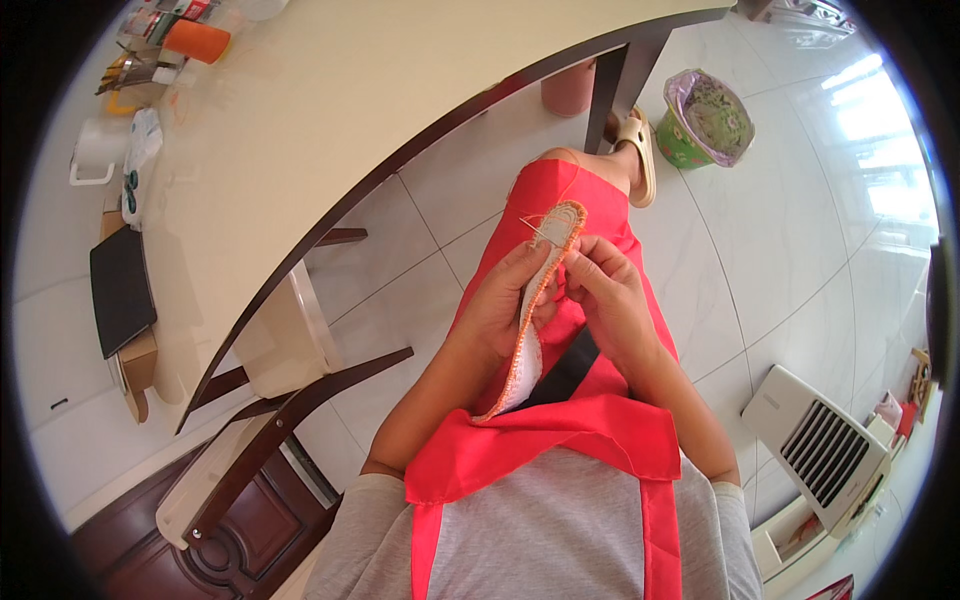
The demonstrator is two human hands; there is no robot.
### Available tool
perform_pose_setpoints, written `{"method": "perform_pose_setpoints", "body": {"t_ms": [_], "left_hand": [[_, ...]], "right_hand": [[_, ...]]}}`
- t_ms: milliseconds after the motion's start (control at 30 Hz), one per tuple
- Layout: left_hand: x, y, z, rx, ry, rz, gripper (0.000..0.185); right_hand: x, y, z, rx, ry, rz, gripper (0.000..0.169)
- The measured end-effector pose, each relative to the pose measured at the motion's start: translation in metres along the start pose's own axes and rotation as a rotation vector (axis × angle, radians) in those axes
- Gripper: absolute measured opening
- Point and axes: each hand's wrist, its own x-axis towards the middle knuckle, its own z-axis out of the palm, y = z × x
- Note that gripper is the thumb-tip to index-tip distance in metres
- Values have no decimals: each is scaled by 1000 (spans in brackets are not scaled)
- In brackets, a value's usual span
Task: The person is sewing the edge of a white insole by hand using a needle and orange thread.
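Above my lap, a pale shoe sole (529,360) with orange yarn stitches along its edge is held lengthwise, its rounded end away from me. My left hand (504,300) grips the sole from the left, thumb on its upper face. My right hand (611,289) pinches the right edge near the rounded end with thumb and forefinger. A thin needle (534,227) lies slantwise across the sole; its lower end reaches the right fingertips, where its exact hold is hidden. Loose orange yarn (576,176) loops over the knee of the red apron (480,300).
A cream table (337,97) with a dark edge curves across the left; an orange yarn cone (196,41) and a black folder-like object (122,292) are on it. A chair (289,397) stands lower left. On the right are a lined green bin (682,142) and a white louvred appliance (817,450).
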Motion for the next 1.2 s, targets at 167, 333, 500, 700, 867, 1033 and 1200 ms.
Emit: {"method": "perform_pose_setpoints", "body": {"t_ms": [167,333,500,700,867,1033,1200], "left_hand": [[-5,1,8,85,37,145,14],[-1,-10,4,143,93,214,19],[-5,-2,4,127,-24,260,22],[-7,11,8,227,-27,428,25],[-9,20,-5,459,9,518,23],[-11,28,-7,571,26,478,23],[-11,27,-13,545,28,440,24]], "right_hand": [[-2,5,-9,34,14,-20,10],[-11,16,-43,-59,39,-8,6],[-14,11,-51,3,31,24,6],[-13,1,-62,326,124,-6,7],[-16,-20,-112,525,263,-204,9],[-34,-44,-173,645,136,-363,12],[-62,-56,-254,827,444,-432,26]]}}
